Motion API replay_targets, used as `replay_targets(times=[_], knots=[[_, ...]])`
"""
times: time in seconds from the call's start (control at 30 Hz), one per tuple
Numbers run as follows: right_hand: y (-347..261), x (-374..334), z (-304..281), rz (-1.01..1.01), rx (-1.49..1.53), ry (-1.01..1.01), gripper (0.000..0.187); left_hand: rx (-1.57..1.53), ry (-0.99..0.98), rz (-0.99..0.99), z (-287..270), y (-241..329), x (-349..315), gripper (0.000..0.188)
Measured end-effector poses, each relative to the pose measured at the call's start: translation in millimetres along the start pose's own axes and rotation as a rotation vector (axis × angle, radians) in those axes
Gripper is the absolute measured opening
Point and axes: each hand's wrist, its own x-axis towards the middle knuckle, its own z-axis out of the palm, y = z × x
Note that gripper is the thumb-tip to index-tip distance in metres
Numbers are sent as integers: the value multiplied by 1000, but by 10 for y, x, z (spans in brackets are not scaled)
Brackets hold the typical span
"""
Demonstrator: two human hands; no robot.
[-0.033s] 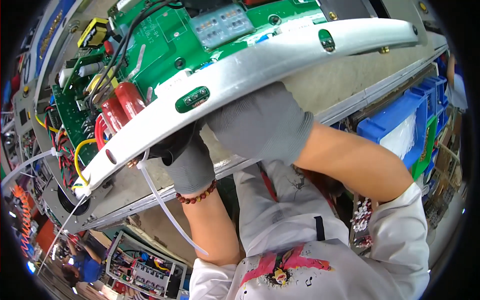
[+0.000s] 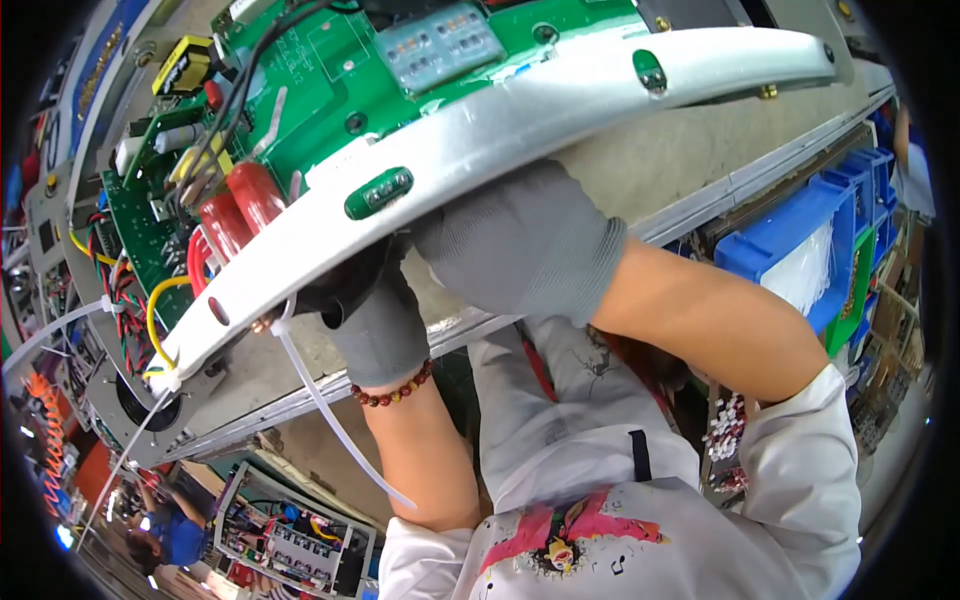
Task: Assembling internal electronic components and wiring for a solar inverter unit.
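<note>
A white curved metal panel edge (image 2: pixel 540 130) runs slantwise across the upper middle, with small oval slots in it. Behind it, a green circuit board (image 2: pixel 330 90) carries components, among them two red cylinders (image 2: pixel 257 195). My right hand (image 2: pixel 525 240), in a grey knit glove, reaches under the panel's near side. To its left is my left hand (image 2: pixel 375 325), gloved in grey with a dark palm, also partly under the panel. The panel hides the fingers of both hands, so their grip cannot be seen. A white cable tie (image 2: pixel 335 415) hangs beside my left wrist.
Blue plastic bins (image 2: pixel 775 255), one with white strips inside, stand at the right beyond the bench edge. Bundled coloured wires (image 2: pixel 125 340) lie at the left. An open unit with electronics (image 2: pixel 290 540) and a person in blue (image 2: pixel 180 535) are at the lower left.
The white panel edge and the board have shifted slightly up and to the left. Both gloved hands stay nearly where they were, under the panel.
</note>
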Motion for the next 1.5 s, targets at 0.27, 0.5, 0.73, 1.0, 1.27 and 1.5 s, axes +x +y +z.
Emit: replay_targets(times=[0.27,0.5,0.73,1.0,1.27,1.5], knots=[[-204,50,471,32,297,-169,21,-318,-167,-232,-256,15,100,39],[-131,-172,504,73,158,142,20,572,-170,-18,-151,195,-248,27],[-232,-217,628,200,316,213,14,-103,-68,-248,-20,190,-306,28],[-303,-191,832,165,525,227,15,88,-15,-193,-40,257,-203,22],[-799,-883,344,144,572,-216,19,586,-43,35,-288,78,-309,25],[672,-3021,-1493,1302,-677,510,36,1005,-436,54,-209,-52,-1175,25]])
